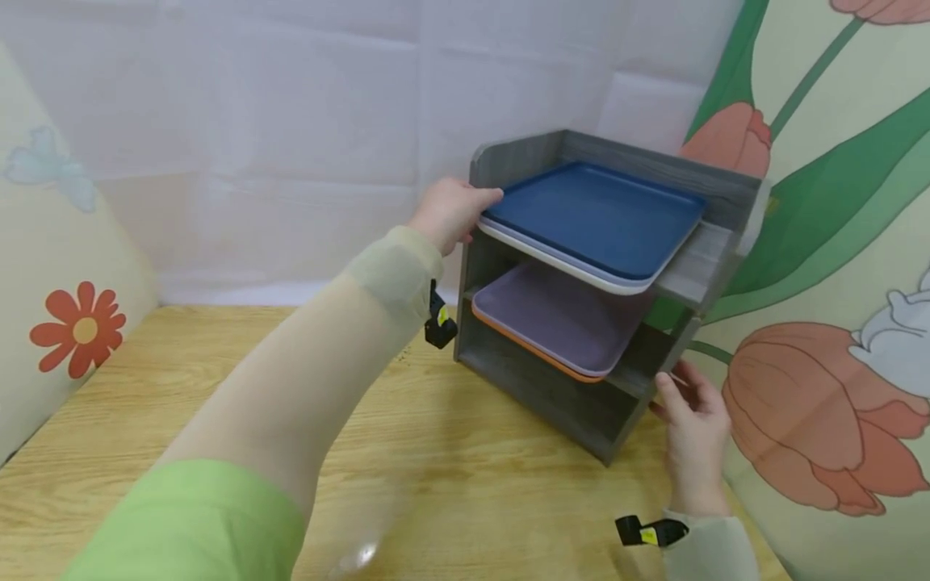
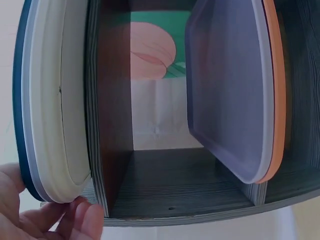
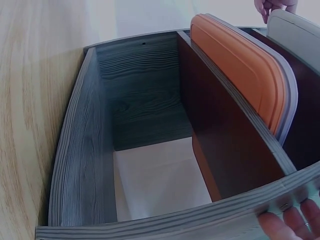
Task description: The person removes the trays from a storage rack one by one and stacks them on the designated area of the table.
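Note:
In the head view, a stack of trays sits on the top level of a grey wooden shelf (image 1: 538,399), its front jutting out: a dark blue tray (image 1: 596,214) uppermost, a lavender tray (image 2: 31,95) under it, a white tray (image 2: 47,100) lowest. My left hand (image 1: 450,214) pinches the stack's left front corner, thumb above and fingers beneath. On the middle level a purple tray (image 1: 559,311) lies over an orange tray (image 3: 240,65), both sticking out. My right hand (image 1: 693,436) rests its fingertips against the shelf's outer right side, low near the front edge.
The shelf stands angled on a wood-grain table (image 1: 407,484). Behind it hangs a white cloth (image 1: 291,145). A panel with painted tulips (image 1: 806,411) rises close on the right, and another with a red flower (image 1: 80,329) on the left.

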`<move>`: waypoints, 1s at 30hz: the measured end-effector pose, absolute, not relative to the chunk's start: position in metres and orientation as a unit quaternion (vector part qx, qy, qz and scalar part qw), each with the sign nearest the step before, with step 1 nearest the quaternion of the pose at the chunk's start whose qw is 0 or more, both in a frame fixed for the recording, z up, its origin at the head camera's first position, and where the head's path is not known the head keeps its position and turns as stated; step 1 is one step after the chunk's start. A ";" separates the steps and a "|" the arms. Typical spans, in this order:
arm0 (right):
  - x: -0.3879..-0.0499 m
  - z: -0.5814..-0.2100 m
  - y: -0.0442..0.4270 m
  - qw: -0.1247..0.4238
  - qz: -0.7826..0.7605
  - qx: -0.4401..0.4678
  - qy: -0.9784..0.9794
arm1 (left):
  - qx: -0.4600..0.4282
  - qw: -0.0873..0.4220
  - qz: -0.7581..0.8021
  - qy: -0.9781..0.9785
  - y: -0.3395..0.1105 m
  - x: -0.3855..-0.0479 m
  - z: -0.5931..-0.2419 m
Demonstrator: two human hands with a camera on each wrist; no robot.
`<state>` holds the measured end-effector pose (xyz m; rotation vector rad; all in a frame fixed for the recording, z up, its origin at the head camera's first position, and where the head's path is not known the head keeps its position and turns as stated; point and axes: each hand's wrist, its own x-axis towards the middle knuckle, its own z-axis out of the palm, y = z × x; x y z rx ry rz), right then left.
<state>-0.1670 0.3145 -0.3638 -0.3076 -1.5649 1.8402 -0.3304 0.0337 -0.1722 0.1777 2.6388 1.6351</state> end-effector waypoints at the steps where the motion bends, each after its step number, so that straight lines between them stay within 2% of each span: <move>1: -0.167 -0.364 0.315 0.346 0.708 -0.119 -0.604 | 0.057 0.019 0.514 0.856 0.035 -0.331 -0.172; 6: -0.165 -0.364 0.316 0.351 0.706 -0.118 -0.604 | 0.056 0.015 0.520 0.852 0.039 -0.333 -0.171; 17: -0.163 -0.363 0.316 0.350 0.705 -0.118 -0.606 | 0.075 -0.046 0.451 0.888 0.041 -0.333 -0.169; 30: -0.164 -0.363 0.317 0.341 0.703 -0.118 -0.613 | 0.077 -0.079 0.491 0.864 0.033 -0.323 -0.161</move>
